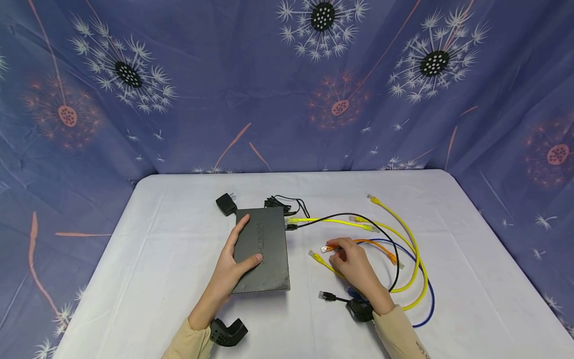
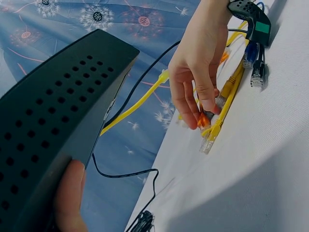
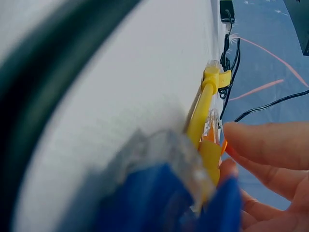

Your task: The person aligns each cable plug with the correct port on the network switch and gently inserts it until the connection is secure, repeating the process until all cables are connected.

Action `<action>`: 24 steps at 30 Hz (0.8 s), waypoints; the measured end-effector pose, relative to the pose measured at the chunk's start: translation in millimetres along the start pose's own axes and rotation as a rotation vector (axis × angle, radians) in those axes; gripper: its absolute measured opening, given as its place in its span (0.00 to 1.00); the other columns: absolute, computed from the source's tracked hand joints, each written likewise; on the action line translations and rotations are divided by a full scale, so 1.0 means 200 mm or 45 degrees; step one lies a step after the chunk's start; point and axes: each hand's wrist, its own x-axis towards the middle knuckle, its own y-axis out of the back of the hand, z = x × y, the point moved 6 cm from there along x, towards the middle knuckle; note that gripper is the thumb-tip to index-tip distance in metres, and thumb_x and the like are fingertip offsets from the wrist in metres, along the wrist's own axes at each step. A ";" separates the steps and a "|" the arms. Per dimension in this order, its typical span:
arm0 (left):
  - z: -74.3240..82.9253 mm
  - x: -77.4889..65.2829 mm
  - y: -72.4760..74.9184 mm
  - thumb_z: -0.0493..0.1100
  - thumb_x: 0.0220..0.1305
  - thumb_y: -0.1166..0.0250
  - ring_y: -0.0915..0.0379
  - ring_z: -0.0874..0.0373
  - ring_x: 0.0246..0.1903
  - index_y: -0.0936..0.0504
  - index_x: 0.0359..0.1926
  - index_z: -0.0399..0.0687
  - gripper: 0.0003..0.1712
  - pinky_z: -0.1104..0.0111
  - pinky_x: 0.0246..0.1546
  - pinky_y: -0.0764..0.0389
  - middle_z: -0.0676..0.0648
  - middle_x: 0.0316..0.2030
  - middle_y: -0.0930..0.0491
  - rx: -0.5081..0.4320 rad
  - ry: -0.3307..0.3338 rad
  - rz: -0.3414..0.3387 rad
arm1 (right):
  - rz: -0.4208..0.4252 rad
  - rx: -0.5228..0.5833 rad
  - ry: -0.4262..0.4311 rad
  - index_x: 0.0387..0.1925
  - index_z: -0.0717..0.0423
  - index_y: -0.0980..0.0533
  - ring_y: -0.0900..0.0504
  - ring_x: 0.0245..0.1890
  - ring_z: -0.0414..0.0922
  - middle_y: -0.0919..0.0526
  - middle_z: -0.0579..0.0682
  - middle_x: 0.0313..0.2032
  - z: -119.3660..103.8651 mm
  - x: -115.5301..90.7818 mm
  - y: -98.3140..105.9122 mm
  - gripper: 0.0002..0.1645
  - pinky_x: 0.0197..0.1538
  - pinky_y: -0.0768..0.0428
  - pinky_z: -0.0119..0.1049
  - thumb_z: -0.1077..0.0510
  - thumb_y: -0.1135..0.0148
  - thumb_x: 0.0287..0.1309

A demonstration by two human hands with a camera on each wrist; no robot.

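Note:
My left hand (image 1: 228,267) grips a flat black network switch (image 1: 264,252), with the thumb across its top face. A black cable plug (image 1: 291,227) and a yellow cable plug (image 1: 292,220) sit at the switch's right side. Beyond it, on the table, my right hand (image 1: 354,262) has its thumb and fingertips curled at the plug end of an orange network cable (image 1: 324,249). Low over the table, that orange plug (image 3: 211,126) lies close beside a yellow network cable (image 3: 200,113). The fingers partly hide the orange cable.
Yellow cables (image 1: 419,264) and a blue cable (image 1: 432,299) loop at the right of the white table (image 1: 148,279). A black plug (image 1: 327,296) lies near the right wrist. Behind the switch are a power adapter (image 1: 226,204) and a bundled black cord (image 1: 278,202).

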 end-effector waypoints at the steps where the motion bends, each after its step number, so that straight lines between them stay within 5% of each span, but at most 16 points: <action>1: 0.00 0.00 0.00 0.36 0.56 0.32 0.64 0.52 0.70 0.44 0.73 0.67 0.48 0.45 0.64 0.61 0.53 0.73 0.54 -0.001 0.001 -0.001 | 0.004 0.002 0.001 0.44 0.63 0.20 0.27 0.30 0.41 0.22 0.54 0.40 0.00 0.00 0.00 0.18 0.34 0.26 0.35 0.73 0.34 0.49; 24: 0.00 0.00 0.00 0.37 0.56 0.32 0.65 0.51 0.71 0.44 0.73 0.69 0.48 0.44 0.64 0.61 0.53 0.73 0.55 0.008 0.018 -0.002 | 0.170 0.046 0.134 0.37 0.60 0.17 0.23 0.31 0.40 0.22 0.49 0.36 -0.09 -0.03 0.07 0.14 0.32 0.24 0.33 0.75 0.33 0.49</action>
